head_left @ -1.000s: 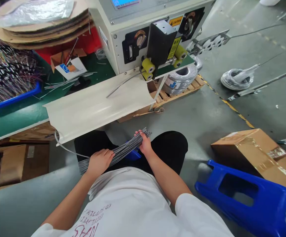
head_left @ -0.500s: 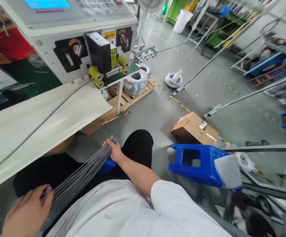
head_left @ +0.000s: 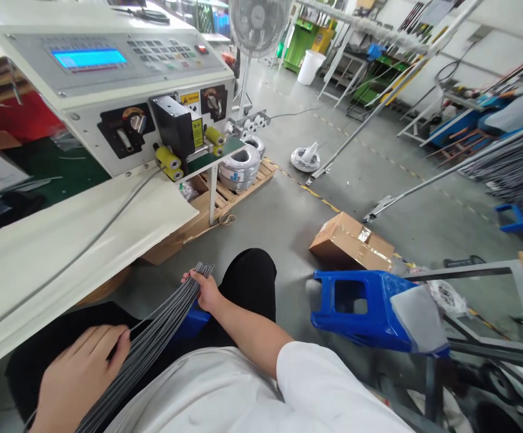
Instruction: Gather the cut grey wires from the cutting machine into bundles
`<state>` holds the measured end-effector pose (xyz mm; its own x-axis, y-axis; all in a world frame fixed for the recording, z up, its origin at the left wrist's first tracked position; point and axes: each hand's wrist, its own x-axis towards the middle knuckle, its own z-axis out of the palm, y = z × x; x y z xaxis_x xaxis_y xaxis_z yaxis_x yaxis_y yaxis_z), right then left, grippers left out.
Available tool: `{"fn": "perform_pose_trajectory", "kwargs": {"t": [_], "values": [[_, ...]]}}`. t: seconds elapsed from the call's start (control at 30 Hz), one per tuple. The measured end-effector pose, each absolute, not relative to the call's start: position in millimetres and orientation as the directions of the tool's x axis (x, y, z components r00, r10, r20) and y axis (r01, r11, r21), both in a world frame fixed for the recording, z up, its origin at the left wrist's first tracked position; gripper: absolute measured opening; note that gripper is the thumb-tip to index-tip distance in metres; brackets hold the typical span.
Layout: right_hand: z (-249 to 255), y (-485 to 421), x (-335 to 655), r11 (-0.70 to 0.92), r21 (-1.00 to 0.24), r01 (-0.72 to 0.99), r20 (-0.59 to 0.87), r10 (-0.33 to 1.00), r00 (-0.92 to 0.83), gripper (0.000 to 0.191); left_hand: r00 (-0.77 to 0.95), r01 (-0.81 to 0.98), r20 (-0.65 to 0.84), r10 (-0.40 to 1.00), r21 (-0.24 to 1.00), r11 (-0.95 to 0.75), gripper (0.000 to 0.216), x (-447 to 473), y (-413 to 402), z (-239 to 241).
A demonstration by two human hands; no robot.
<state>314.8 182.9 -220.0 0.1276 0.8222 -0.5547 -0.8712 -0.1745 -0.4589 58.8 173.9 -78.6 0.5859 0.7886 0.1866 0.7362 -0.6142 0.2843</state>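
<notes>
My right hand (head_left: pixel 207 291) is closed round one end of a bundle of grey cables (head_left: pixel 165 328), just below its cut tips. The bundle slants across my lap towards the lower left. Beside its lower part, my left hand (head_left: pixel 83 367) has thumb and fingers closed on a single grey cable that stands a little apart from the others. Another grey cable (head_left: pixel 94 237) comes out between the yellow rollers (head_left: pixel 169 159) of a cable-cutting machine (head_left: pixel 130 84) and lies along the cream sheet (head_left: pixel 63 264).
A blue plastic stool (head_left: pixel 360 307) stands to my right, with a cardboard box (head_left: pixel 351 243) behind it. Wrapped cable coils (head_left: pixel 240 168) rest on a wooden pallet (head_left: pixel 268 171) under the machine. Metal poles (head_left: pixel 379 207) and a fan (head_left: pixel 259 24) stand further off.
My left hand has moved up and to the right along the bundle, and one cable now runs apart from the rest at its fingertips. The right hand keeps its grip. The view has tilted up.
</notes>
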Motion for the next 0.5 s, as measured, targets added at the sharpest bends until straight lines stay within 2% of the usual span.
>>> {"fn": "perform_pose_trajectory", "kwargs": {"t": [0.1,0.2,0.27,0.37,0.5], "values": [[-221.0,182.6,315.5,-0.169,-0.463,-0.87,-0.559,0.818,0.138,0.034,0.649,0.669,0.397,0.648,0.108,-0.736,0.014,96.3,207.1,-50.5],[-219.2,182.1,318.1,-0.175,-0.467,-0.867,-0.556,0.82,0.134,0.034,0.565,0.754,0.52,0.64,-0.01,-0.657,0.032,124.2,244.3,-29.5],[-217.2,181.2,320.0,-0.174,-0.473,-0.864,-0.55,0.824,0.135,0.033,0.483,0.831,0.531,0.696,-0.028,-0.555,0.046,137.1,266.3,-22.4],[-216.0,179.7,321.7,-0.173,-0.486,-0.857,-0.557,0.817,0.151,0.034,0.356,0.908,0.487,0.797,0.021,-0.419,0.062,146.4,287.9,-20.6],[-220.1,179.7,323.1,-0.178,-0.5,-0.847,-0.553,0.819,0.154,0.035,0.22,0.961,0.416,0.882,0.063,-0.269,0.069,150.3,294.1,-23.3]]}}
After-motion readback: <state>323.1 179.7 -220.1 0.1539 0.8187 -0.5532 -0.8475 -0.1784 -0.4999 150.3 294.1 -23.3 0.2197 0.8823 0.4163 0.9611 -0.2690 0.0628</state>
